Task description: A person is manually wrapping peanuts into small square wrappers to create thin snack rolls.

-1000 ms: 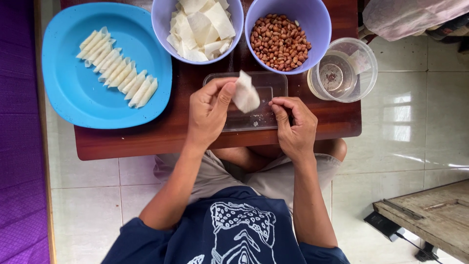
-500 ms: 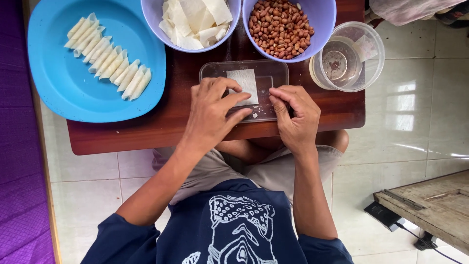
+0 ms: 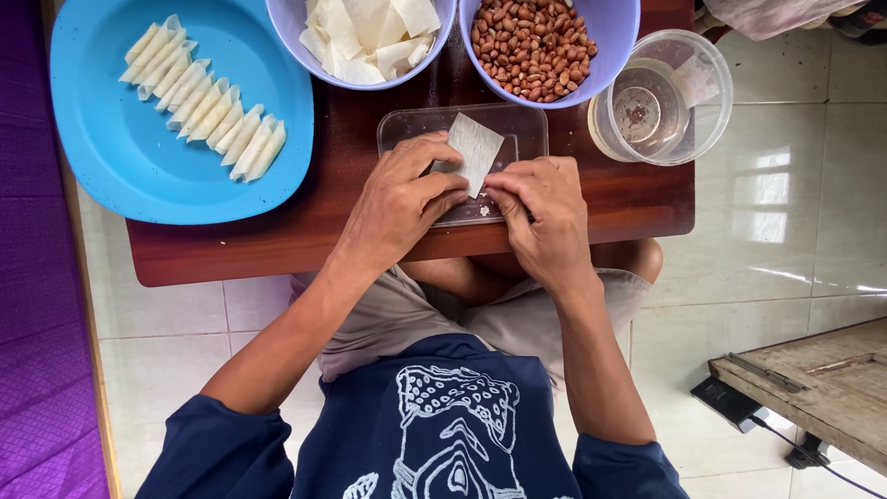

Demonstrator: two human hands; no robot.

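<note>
Head view: wrapper (image 3: 476, 148) now angled; both hands' fingers (image 3: 443, 189) still pinching it.

— What lies under the low wooden tabletop (image 3: 277, 249)?
— Pale glossy floor tiles (image 3: 767, 222), bright with reflected daylight (strongest at the right).
— And the edges?
— A purple mat (image 3: 37, 370) at left; a weathered wooden board (image 3: 822, 388) at lower right.

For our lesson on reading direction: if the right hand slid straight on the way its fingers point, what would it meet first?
The right hand points toward the wrapper it already pinches; straight beyond, it would probably meet the left hand, though depth is unclear.
</note>
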